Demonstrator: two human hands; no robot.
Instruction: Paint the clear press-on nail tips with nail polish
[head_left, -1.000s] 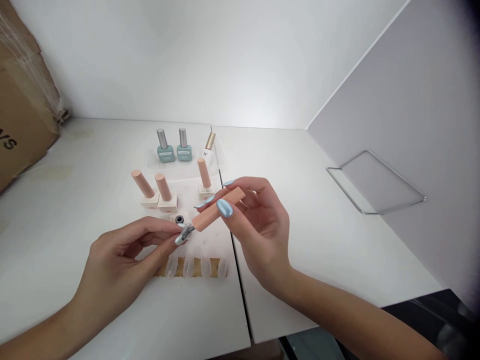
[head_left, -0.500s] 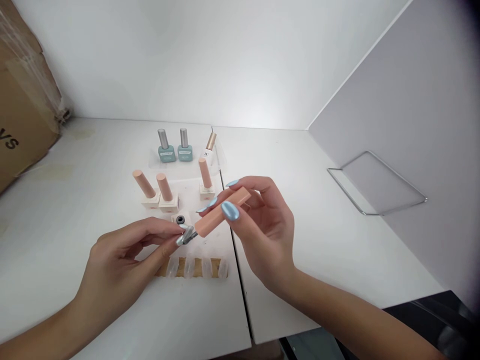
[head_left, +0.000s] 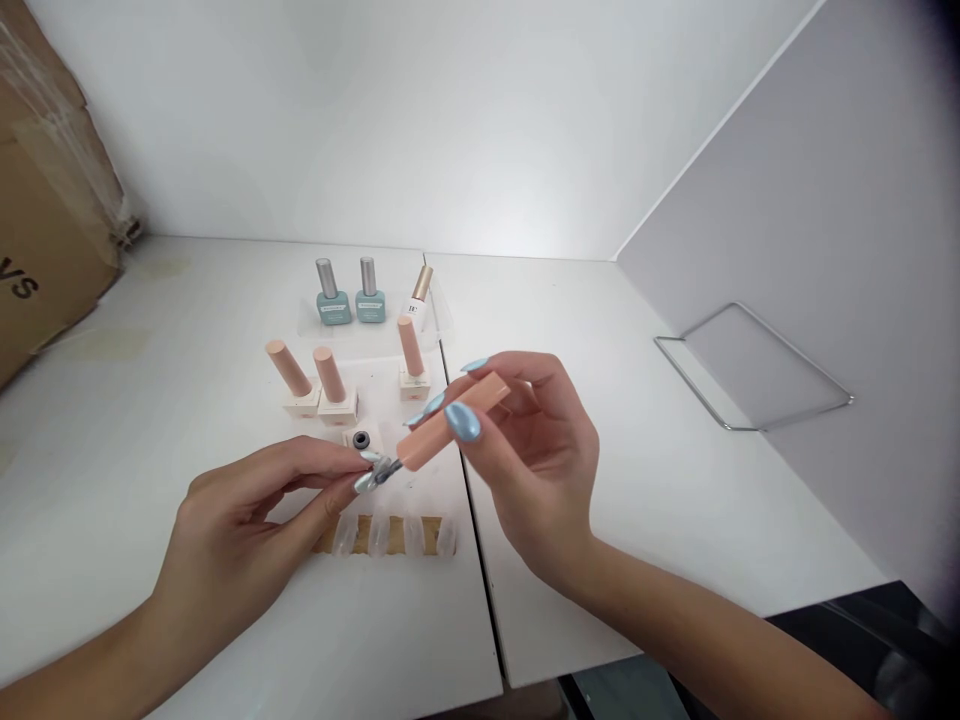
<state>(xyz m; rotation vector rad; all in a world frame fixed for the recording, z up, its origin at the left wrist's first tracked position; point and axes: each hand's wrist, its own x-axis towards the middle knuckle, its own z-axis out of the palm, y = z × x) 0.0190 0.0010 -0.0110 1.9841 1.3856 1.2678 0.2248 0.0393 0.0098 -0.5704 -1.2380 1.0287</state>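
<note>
Between thumb and forefinger, my left hand (head_left: 255, 530) pinches a small false nail tip (head_left: 380, 467), partly hidden by the fingers. My right hand (head_left: 532, 460) grips the peach cap of a nail polish brush (head_left: 454, 422). The brush's dark bristle end touches the nail tip or lies right over it. Just behind my left fingertips stands an uncapped polish bottle (head_left: 361, 440), its dark round mouth facing up. Below the hands, several clear nail tips (head_left: 379, 535) sit in a row on a strip of brown tape (head_left: 397, 548).
Peach-capped polish bottles (head_left: 337, 400) stand behind the hands. Two teal bottles (head_left: 370, 305) and a gold-capped white bottle (head_left: 417, 305) occupy a clear tray (head_left: 307, 325). A cardboard box (head_left: 52, 190) is at left, a wire frame (head_left: 750, 370) at right. A dark seam (head_left: 480, 560) splits the table.
My right hand has shifted slightly to the right, drawing the brush along the nail tip. My left hand has barely moved, though the nail tip looks turned a little.
</note>
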